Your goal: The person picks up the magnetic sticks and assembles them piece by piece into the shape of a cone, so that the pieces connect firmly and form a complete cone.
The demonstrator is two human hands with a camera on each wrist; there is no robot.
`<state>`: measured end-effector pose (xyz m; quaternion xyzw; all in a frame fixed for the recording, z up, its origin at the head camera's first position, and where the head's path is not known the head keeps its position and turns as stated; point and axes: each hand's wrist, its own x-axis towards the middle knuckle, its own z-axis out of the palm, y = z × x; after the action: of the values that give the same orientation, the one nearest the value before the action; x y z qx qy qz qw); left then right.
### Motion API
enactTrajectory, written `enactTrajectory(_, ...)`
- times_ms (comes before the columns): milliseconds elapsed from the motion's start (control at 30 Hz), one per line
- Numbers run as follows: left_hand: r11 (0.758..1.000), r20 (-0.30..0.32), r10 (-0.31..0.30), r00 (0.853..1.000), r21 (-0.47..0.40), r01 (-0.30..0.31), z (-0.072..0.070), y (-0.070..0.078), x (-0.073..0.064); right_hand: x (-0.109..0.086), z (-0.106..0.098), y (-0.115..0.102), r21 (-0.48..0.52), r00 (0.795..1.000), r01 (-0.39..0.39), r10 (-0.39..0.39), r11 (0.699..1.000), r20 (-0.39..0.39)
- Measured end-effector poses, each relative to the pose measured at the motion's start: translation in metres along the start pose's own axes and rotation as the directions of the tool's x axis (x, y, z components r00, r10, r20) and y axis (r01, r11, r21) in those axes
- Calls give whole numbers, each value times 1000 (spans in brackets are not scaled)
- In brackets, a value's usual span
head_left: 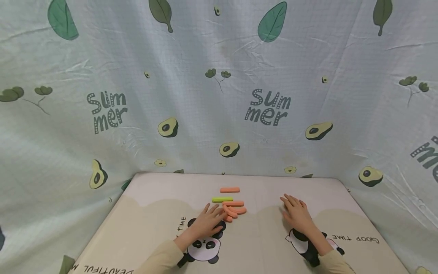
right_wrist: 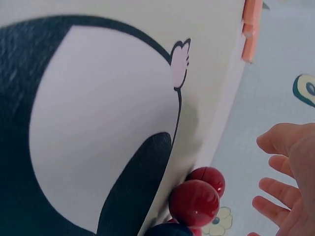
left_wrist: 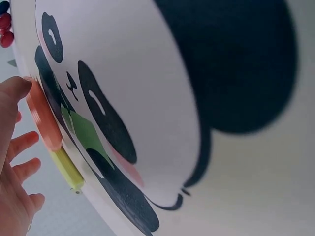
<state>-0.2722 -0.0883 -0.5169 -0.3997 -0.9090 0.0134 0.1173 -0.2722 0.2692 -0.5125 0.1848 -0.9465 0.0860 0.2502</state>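
Note:
My left hand, fingers spread, lies beside a small heap of orange stick-shaped pieces, some straight and some curved. In the left wrist view its thumb tip overlaps the end of an orange piece; whether they touch I cannot tell. A lime-green stick lies at the heap's far side, with one separate orange stick beyond it. To the right, my right hand extends over the table with loose fingers and holds nothing. Shiny red balls and a dark one appear near it in the right wrist view; the head view hides them.
The pale table cover carries printed pandas and lettering. Behind the table's far edge hangs a light curtain with avocado, leaf and "summer" prints, which also runs along both sides.

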Motion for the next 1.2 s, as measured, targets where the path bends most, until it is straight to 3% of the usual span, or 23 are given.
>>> enactTrajectory(233,999,6,-2,1000,40,2,3,3,4,4,-3,8,29,998,-10,12,1000,-69)
enactTrajectory(433,1000,-25,-9,1000,-15,9,2,3,4,6,-4,16,10,999,-39,39,999,-37)
enactTrajectory(600,999,-7,-27,1000,22,27,2,4,4,6,-4,20,2,998,-62,62,998,-13)
enactTrajectory(800,996,-70,22,997,85,-16,6,4,4,6,-1,22,-5,997,-71,71,997,-5)
enactTrajectory(933,996,-120,56,991,78,-47,9,3,4,6,0,22,-9,997,-71,71,997,0)
enactTrajectory(1200,994,-101,75,992,90,-66,7,4,4,9,3,22,-28,997,-77,78,997,20)
